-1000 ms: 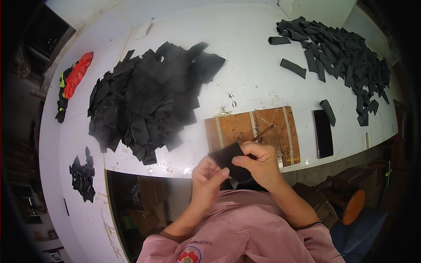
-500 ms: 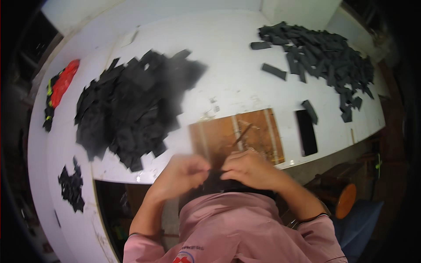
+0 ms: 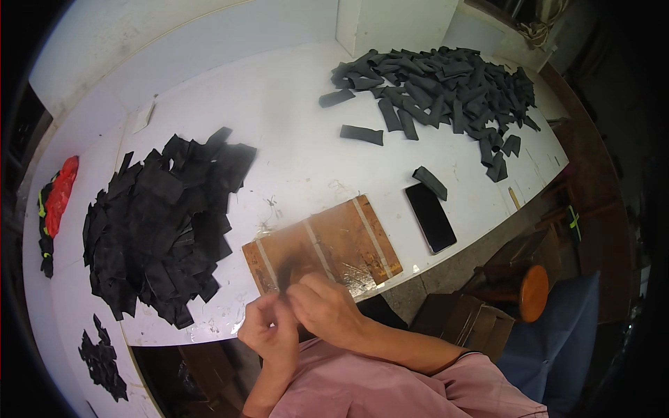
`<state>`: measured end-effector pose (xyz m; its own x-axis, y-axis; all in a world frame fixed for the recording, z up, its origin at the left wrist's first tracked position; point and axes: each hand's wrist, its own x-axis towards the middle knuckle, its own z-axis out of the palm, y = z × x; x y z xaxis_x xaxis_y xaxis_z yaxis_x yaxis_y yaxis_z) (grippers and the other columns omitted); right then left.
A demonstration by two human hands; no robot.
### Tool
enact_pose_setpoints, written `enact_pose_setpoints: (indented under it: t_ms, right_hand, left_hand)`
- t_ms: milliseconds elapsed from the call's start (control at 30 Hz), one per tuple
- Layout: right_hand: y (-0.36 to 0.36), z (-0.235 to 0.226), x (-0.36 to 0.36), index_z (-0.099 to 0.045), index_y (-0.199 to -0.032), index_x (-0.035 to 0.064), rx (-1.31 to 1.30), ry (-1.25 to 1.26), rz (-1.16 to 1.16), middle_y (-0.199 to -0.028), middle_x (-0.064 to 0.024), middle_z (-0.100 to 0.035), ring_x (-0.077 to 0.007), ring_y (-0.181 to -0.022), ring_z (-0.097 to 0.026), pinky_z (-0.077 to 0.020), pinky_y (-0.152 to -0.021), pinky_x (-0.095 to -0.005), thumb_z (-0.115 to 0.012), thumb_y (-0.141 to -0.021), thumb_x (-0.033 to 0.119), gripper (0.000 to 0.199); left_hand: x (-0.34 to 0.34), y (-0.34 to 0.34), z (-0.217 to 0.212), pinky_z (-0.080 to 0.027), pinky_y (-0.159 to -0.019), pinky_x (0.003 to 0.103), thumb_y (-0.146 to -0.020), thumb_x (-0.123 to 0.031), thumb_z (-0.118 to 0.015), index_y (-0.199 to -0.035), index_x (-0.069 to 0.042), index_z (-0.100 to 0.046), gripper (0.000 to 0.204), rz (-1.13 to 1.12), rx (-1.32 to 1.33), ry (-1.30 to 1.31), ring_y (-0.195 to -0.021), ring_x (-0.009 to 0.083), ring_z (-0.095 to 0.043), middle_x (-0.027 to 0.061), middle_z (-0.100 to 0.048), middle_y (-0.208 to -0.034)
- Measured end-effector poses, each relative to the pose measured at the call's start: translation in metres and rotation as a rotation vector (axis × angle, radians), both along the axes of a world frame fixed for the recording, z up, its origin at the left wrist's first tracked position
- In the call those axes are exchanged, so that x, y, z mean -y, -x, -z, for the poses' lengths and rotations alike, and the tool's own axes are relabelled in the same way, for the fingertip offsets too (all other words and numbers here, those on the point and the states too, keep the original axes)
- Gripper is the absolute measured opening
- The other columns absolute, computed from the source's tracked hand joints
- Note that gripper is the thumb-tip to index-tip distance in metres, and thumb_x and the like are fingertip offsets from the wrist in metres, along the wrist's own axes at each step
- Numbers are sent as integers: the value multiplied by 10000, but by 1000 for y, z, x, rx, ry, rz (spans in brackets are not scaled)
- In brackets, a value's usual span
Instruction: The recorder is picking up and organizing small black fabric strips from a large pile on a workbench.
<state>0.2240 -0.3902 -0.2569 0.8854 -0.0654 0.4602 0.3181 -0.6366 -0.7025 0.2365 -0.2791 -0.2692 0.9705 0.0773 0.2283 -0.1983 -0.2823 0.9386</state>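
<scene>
Both my hands meet just over the near left edge of a brown wooden board (image 3: 341,240) that has pale strips across it. The fingertips of my left hand (image 3: 270,333) are pinched together, touching those of my right hand (image 3: 324,306), whose fingers are curled. A small dark blur shows between and just beyond the fingertips; I cannot make out what they hold. To the left of the board spreads a large heap of flat black cloth pieces (image 3: 157,223). Farther right lies a pile of dark grey rolled or tube-like cloth pieces (image 3: 446,87).
A black phone (image 3: 431,219) lies right of the board, with one grey cloth piece (image 3: 430,183) against it. A red bag (image 3: 61,195) and a small black scrap pile (image 3: 102,359) are at left. Beyond the white table's right edge stand a cardboard box (image 3: 460,324) and an orange round-topped stool (image 3: 534,292).
My view has shifted, so the table's things sit farther left and lower. My hands have come closer together. The dark stick seen lying on the board is no longer visible there.
</scene>
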Motion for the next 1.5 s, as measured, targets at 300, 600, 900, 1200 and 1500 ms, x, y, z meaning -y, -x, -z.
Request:
enact_pose_setpoints:
  t_ms: [300, 600, 900, 1200, 1500]
  right_hand:
    - [-1, 16, 15, -592, -754, -19, -543, -1065, -307, -626, 13, -471, -56, -517, -400, -316, -448, -199, -605, -770, 106, 127]
    - [-4, 15, 13, -538, -734, 30, -685, -1046, -271, -644, 31, -482, -33, -566, -426, -340, -492, -181, -532, -836, 141, 151]
    - [2, 7, 20, -501, -761, -4, -280, -1186, -437, -843, -78, -507, -162, -763, -490, -398, -729, -261, -572, -820, 155, 184]
    - [-4, -67, 45, -533, -772, -17, -255, -624, -170, -792, -49, -551, -93, -684, -495, -385, -603, -207, -537, -785, 37, 56]
    - [-42, -95, 68, -560, -764, 21, -563, -977, -411, -646, 32, -491, -20, -587, -408, -336, -523, -170, -530, -849, 180, 183]
  left_hand:
    - [-24, -25, -16, -268, -387, 146, -676, 91, -524, -834, 10, -512, 178, 509, -740, 1005, -442, 24, -409, 40, -570, -691]
    - [-7, -17, -21, -300, -353, 161, -731, 103, -440, -917, 33, -497, 207, 204, -377, 450, -406, 34, -406, 79, -593, -754]
    - [-15, -10, -45, -296, -395, 172, -676, 129, -477, -1103, 51, -429, 437, 989, -997, 1534, -465, 61, -415, 103, -528, -772]
    - [25, -7, -65, -370, -442, 151, -795, 31, -539, -901, 60, -518, 111, 283, -106, 527, -496, 40, -476, 61, -564, -714]
    - [23, -67, -84, -237, -309, 195, -718, 45, -353, -1190, 80, -318, 474, 1289, -747, 1763, -343, 67, -402, 323, -460, -1018]
